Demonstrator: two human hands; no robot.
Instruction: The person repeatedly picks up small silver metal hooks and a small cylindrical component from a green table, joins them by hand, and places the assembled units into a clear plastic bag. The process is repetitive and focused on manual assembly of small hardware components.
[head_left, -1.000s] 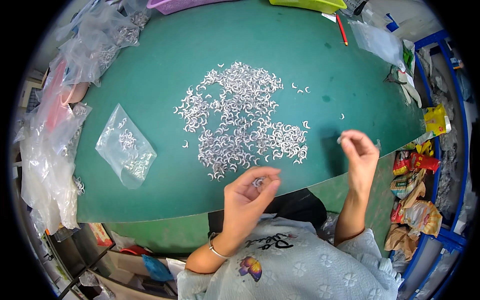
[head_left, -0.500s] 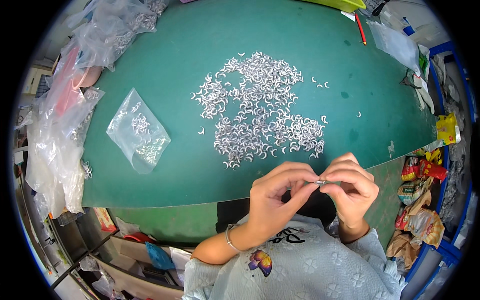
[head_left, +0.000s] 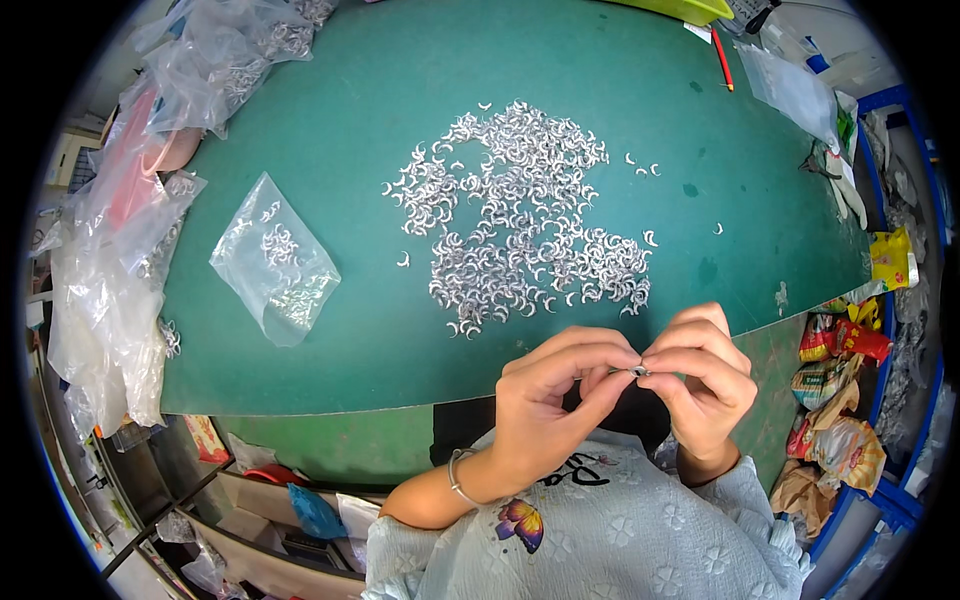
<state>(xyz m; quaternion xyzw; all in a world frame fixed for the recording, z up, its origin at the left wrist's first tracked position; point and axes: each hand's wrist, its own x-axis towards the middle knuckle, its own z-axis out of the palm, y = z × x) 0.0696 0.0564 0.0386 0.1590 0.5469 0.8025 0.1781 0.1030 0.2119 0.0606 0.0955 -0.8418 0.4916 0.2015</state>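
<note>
1. The left hand has its thumb and forefinger pinched on one side of a small silvery piece. The right hand pinches the other side the same way, so the two sets of fingertips nearly meet.
2. This piece is off the near right corner of the pile of silvery crescents, just past the table edge. It is mostly covered by the fingertips; it looks like a curved metal part, though its exact shape is hard to tell.
3. Loose crescents lie just right of the pile, with a single crescent farther right and another one close on its left.
4. Left of the pile, well apart, a clear plastic bag lies flat with a small cluster of crescents in its middle.
5. Farther left of the pile, big clear bags heap along the table edge. Beyond its far left side, another clear bag holds a clump of silvery pieces.
6. Between those bags, a pink container is partly covered by plastic; its contents are hidden.
7. Beyond the pile's far right side stands a yellow-green basket, its inside out of view.
</note>
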